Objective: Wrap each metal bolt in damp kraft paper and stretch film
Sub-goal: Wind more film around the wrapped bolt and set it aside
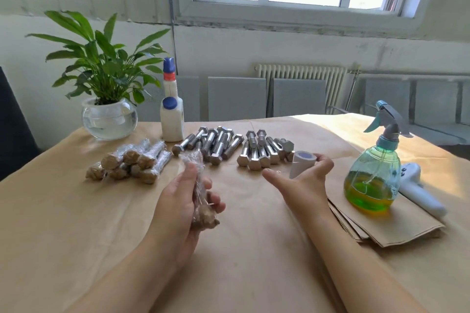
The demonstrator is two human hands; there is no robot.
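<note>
A: How far along is the wrapping judged to be?

B: Partly done. A pile of wrapped bolts (pixel 132 164) is stacked near the table's (pixel 63 211) far left corner, while two heaps of bare bolts (pixel 236 147) are left along the far edge. One wrapped bolt (pixel 201 195), in kraft paper and film, is gripped in the left hand (pixel 183 201) over the middle. The stretch film roll (pixel 302 164) is held loosely in the right hand (pixel 302 180), fingers spread.

A: And the containers?

B: Green-yellow liquid is seen in the spray bottle (pixel 372 175), roughly half full, standing on cut kraft sheets (pixel 396 229) at the right edge. Water is held in the glass bowl (pixel 109 119) under the plant. The contents of the white bottle (pixel 172 119) cannot be told.
</note>
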